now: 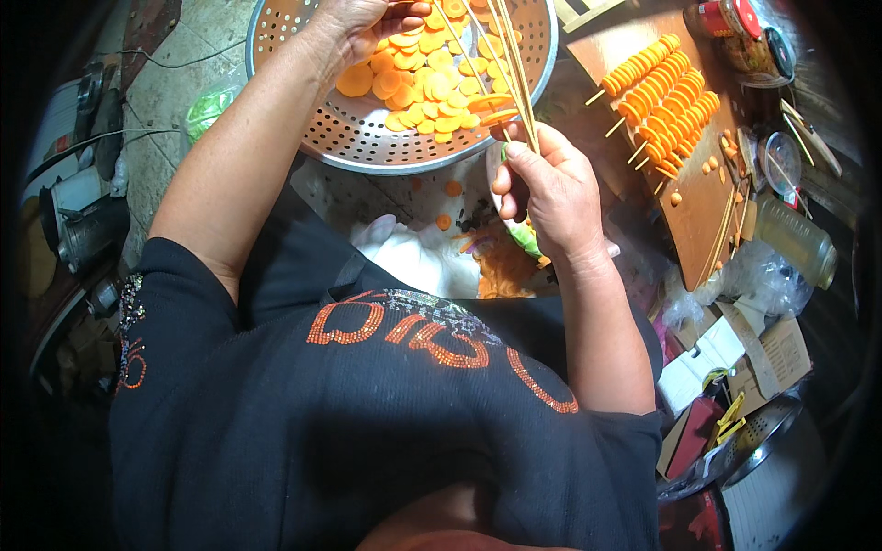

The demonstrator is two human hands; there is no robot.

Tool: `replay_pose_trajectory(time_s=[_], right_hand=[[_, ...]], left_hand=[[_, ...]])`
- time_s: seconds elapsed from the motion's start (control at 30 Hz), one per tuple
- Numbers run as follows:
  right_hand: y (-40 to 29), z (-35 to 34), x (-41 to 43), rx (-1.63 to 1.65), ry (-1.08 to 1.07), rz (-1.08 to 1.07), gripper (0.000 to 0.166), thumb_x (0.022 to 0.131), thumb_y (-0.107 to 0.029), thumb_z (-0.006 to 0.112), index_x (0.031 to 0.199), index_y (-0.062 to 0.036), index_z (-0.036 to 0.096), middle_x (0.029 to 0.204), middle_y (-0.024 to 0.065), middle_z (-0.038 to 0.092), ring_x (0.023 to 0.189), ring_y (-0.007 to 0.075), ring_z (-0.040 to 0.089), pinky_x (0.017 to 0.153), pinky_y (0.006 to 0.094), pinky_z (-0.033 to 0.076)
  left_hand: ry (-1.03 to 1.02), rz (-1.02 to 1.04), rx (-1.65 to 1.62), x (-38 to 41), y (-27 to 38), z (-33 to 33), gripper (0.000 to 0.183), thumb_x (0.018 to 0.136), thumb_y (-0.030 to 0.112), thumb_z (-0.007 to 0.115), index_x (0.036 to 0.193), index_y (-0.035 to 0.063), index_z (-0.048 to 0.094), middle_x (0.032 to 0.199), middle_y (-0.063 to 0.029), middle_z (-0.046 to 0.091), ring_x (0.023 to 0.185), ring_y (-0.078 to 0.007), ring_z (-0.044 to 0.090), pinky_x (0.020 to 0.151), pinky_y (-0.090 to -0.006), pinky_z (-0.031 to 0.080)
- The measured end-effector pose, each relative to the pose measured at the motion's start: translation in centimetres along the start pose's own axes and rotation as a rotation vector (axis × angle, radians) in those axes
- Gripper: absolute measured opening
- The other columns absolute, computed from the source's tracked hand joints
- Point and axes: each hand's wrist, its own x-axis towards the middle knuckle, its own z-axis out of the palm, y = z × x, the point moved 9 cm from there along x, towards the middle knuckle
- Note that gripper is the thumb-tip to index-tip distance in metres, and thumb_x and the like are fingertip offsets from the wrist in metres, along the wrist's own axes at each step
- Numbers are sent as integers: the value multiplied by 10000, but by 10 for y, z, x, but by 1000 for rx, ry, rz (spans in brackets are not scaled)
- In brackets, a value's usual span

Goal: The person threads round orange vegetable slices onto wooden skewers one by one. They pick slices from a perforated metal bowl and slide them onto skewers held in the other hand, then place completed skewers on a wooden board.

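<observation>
A large perforated metal colander (413, 165) holds many round carrot slices (437, 82). My right hand (551, 182) grips a bundle of thin wooden skewers (518, 76) at the colander's near right rim. Two carrot slices (497, 117) sit on a skewer just above those fingers. Over the colander's far side is my left hand (365, 21), palm partly in view with fingers curled; the top edge of the picture cuts it off, so whether it holds anything cannot be told. Several skewers threaded with carrot slices (661, 103) lie side by side on a wooden board (679, 227) at the right.
Loose skewers (720, 227) and carrot bits lie on the board's near end. Lidded jars (751, 41), a glass jar (796, 241) and cardboard boxes (772, 351) stand right. A white plastic bag (406, 251) and carrot peelings (506, 265) are below the colander. Bagged greens (210, 110) lie left.
</observation>
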Motion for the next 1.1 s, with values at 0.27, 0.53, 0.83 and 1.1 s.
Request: replay_pose_trajectory(time_s=[0.27,0.53,0.83,1.1], right_hand=[[0,1,2,-2,6,2,198,930,-129,508,1087,-11,531,661,34,577,444,70,489,434,180,393],[-1,2,1,16,9,-5,195,932,-124,503,1089,-11,529,661,40,577,445,70,487,431,179,391],[-5,-4,-1,60,44,-62,159,927,-102,494,1048,-3,522,645,50,576,430,81,487,423,183,393],[-9,-10,2,99,78,-81,151,917,-91,498,1033,3,522,631,54,577,414,87,489,403,190,394]], left_hand=[[78,-32,-149,6,-2,-11,138,860,86,558,983,30,585,776,-85,626,631,-180,629,533,-274,556],[66,114,26,2,11,-8,134,847,73,551,974,65,592,801,-70,621,617,-172,611,541,-283,544],[-274,111,238,-32,-11,45,109,862,114,594,964,79,578,846,-71,640,790,-152,653,753,-323,545],[-309,54,313,-77,-30,80,134,817,92,635,940,49,604,898,-46,619,845,-140,637,750,-294,558]])
